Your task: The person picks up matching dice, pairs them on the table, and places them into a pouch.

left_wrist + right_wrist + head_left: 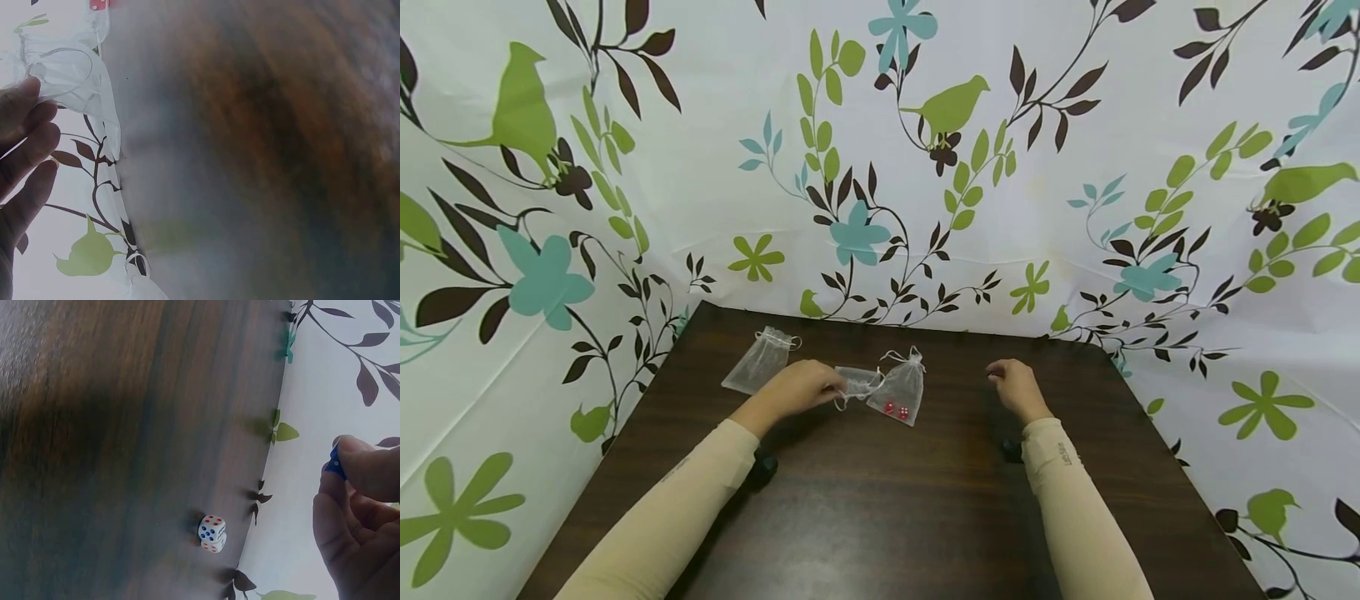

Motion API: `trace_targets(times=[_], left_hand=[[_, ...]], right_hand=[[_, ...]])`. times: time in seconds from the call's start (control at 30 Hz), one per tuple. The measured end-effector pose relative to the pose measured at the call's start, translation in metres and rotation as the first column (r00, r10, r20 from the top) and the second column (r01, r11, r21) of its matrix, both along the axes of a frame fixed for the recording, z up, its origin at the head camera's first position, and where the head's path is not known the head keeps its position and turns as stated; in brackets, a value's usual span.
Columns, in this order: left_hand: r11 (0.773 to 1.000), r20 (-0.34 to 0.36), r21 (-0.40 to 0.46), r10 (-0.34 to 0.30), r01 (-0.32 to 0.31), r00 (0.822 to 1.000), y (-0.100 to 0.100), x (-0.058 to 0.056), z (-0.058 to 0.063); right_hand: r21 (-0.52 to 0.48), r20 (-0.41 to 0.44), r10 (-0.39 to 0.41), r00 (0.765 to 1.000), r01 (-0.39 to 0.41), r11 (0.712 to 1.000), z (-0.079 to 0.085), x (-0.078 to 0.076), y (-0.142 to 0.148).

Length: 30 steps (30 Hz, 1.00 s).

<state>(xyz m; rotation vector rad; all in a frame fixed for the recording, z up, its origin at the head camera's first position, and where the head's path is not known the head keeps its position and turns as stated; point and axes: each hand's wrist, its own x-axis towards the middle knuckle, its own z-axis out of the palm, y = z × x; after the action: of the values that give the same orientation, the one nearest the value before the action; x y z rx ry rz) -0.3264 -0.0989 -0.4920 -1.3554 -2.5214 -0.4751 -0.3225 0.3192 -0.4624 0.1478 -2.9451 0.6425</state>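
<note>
Near the table's far side, my left hand [801, 387] pinches the edge of a sheer white drawstring pouch [859, 381] between thumb and fingers. That pouch [72, 69] spreads beyond the fingertips in the left wrist view. Right beside it lies a second sheer pouch [904, 379] with red dice [903, 412] inside. Further right, my right hand [1018, 390] is held over the table. Between its thumb and forefinger it pinches a blue die [335, 465], mostly covered by the fingers. Two white dice [212, 529] with red and blue dots lie close together in the right wrist view.
Another sheer pouch [752, 367] lies flat at the back left, left of my left hand. The dark wooden table [880, 517] ends at a white patterned cloth [715, 167] hanging behind it and along both sides.
</note>
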Motion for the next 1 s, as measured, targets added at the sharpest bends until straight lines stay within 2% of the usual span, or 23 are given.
trace_targets(times=[0.37, 0.6, 1.0], left_hand=[[0.998, -0.014, -0.017, 0.061, -0.061, 0.998, -0.001, 0.001, 0.002], [0.998, -0.029, -0.021, 0.058, -0.059, 0.998, -0.003, 0.0, 0.0], [0.997, 0.0, -0.014, 0.079, -0.079, 0.997, -0.001, -0.001, -0.002]], right_hand=[[-0.01, -0.002, 0.019, 1.0, -0.019, 1.0, 0.005, 0.003, -0.009], [-0.009, -0.007, 0.033, 0.999, -0.033, 0.999, 0.007, 0.004, -0.012], [-0.053, 0.034, 0.031, 0.999, -0.03, 0.998, 0.01, 0.008, -0.019]])
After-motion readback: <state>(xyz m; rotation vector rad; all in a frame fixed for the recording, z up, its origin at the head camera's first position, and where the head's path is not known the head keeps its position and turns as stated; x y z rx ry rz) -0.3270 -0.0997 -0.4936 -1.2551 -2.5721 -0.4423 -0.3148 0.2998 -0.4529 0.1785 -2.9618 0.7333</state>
